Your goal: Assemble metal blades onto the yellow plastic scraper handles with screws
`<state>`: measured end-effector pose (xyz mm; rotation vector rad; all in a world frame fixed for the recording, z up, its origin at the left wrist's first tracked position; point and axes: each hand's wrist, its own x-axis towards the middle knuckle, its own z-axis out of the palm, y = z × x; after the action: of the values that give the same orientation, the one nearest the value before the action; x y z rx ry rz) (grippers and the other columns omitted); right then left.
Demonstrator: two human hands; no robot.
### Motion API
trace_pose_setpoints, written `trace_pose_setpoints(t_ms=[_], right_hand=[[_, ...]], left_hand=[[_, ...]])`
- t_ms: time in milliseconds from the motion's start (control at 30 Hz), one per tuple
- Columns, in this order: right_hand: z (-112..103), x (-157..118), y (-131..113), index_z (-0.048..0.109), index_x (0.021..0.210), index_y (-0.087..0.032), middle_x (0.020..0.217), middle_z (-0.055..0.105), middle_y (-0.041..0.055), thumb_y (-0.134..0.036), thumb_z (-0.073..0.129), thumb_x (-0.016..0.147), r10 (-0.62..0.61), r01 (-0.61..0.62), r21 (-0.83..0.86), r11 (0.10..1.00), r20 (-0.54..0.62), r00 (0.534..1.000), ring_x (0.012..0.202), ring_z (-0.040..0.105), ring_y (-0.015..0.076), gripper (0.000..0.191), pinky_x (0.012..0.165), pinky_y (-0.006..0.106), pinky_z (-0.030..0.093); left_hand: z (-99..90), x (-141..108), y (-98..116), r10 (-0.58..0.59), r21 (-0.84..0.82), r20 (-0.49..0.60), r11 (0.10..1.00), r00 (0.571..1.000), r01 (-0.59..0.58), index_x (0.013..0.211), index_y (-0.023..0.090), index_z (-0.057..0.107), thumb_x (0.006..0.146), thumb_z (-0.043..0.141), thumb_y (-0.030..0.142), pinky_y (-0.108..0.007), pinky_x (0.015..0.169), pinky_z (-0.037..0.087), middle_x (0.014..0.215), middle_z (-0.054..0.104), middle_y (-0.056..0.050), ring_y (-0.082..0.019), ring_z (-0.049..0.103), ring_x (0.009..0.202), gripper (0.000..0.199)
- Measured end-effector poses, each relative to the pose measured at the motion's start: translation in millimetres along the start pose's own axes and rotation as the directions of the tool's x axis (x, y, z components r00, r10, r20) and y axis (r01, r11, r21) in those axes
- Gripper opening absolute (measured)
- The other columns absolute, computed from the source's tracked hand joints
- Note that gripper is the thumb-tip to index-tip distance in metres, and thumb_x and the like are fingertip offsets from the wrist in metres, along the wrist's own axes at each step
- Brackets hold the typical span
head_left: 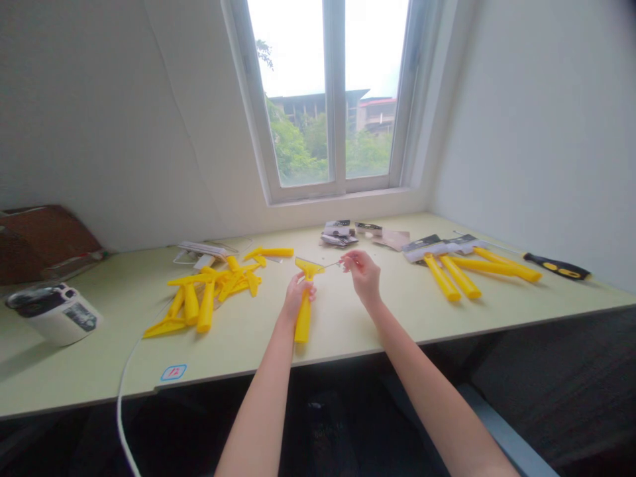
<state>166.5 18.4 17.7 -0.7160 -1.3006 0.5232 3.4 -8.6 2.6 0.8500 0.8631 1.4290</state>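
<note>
My left hand [298,291] is wrapped round the handle of a yellow scraper-like tool [303,321] near the table's front edge. The tool's wide head points away from me, toward the window. To its right, my right hand [362,275] pinches a small thin item [330,265] whose left end reaches the tool's head. That item is too small to make out clearly. Several similar yellow tools [205,308] lie in a pile to the left of my left hand.
Packaged yellow tools [462,278] and a black-and-yellow screwdriver [556,266] lie at the right. Flat packets [339,233] are at the back. A white mug [62,315], a brown box [47,238] and a white cable [120,397] are on the left. A window [338,192] stands behind the table [238,358].
</note>
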Motion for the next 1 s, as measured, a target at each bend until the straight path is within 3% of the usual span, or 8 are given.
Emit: trace_pose_setpoints(t_ms=[167, 400, 667, 1000], right_hand=[[0, 0, -1, 0.055, 0.083, -0.019, 0.073, 0.063, 0.0024, -0.031, 0.051, 0.079, -0.021, 0.021, -0.003, 1.000, 0.023, 1.000, 0.053, 0.054, 0.0106, 0.013, 0.054, 0.027, 0.048], [0, -2, -3, 0.055, 0.084, -0.019, 0.073, 0.062, 0.0026, -0.029, 0.048, 0.081, -0.035, 0.037, -0.027, 0.999, 0.048, 0.998, 0.054, 0.054, 0.0110, 0.012, 0.058, 0.029, 0.048], [0, -1, -3, 0.055, 0.084, -0.019, 0.075, 0.063, 0.0023, -0.027, 0.049, 0.080, -0.030, 0.031, -0.018, 0.999, 0.044, 0.999, 0.055, 0.055, 0.0108, 0.011, 0.058, 0.028, 0.048], [1, -3, -5, 0.056, 0.085, -0.019, 0.076, 0.063, 0.0023, -0.024, 0.047, 0.081, -0.052, 0.055, -0.030, 0.998, 0.085, 0.995, 0.056, 0.054, 0.0104, 0.011, 0.058, 0.028, 0.048]], left_hand=[[-3.9, 0, 3, -0.035, -0.011, 0.084, 0.999, 0.996, 0.036, 0.082, 0.012, 0.054, 0.061, 0.067, 0.025, -0.017, 0.039, 0.025, 0.065, 0.048, 0.002, -0.002, 0.037, 0.046, 0.028], [-7.9, 1, 4, -0.069, -0.103, 0.107, 0.991, 0.992, 0.080, 0.082, 0.012, 0.058, 0.064, 0.064, 0.019, -0.013, 0.039, 0.029, 0.075, 0.055, -0.002, -0.001, 0.039, 0.048, 0.020], [-5.4, -2, 6, -0.111, -0.159, 0.129, 0.979, 0.985, 0.131, 0.101, 0.012, 0.058, 0.071, 0.056, 0.015, -0.011, 0.036, 0.034, 0.104, 0.060, -0.011, -0.001, 0.038, 0.046, 0.029], [-3.4, -7, 16, -0.241, -0.265, 0.131, 0.926, 0.962, 0.268, 0.106, 0.010, 0.052, 0.078, 0.048, 0.012, -0.008, 0.036, 0.036, 0.107, 0.059, -0.012, 0.001, 0.037, 0.042, 0.029]])
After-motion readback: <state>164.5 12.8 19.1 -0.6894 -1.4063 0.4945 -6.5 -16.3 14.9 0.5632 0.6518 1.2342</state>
